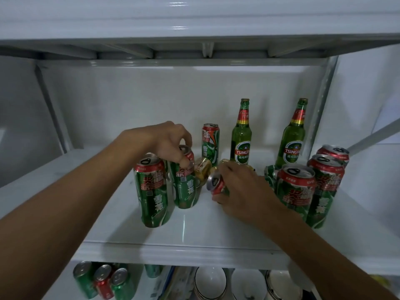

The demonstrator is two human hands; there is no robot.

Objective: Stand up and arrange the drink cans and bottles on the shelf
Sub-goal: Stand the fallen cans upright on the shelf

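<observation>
The job looks about half done. On the shelf (216,232), two bottles (241,137) and one can (210,141) stand by the back edge, and three cans (311,182) stand near the right edge. The left hand (171,139) pinches the top of an upright can (186,185) beside another standing can (150,191). The right hand (240,189) grips a tipped can (216,182) mid-shelf. Gold cans (202,167) and a crumpled green one (270,174) lie behind, not yet stood up.

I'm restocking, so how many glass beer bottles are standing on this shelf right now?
2. One green bottle stands at the back, right of the lone tall can; the other bottle stands further right, behind the can cluster. More may hide behind the cans.
</observation>
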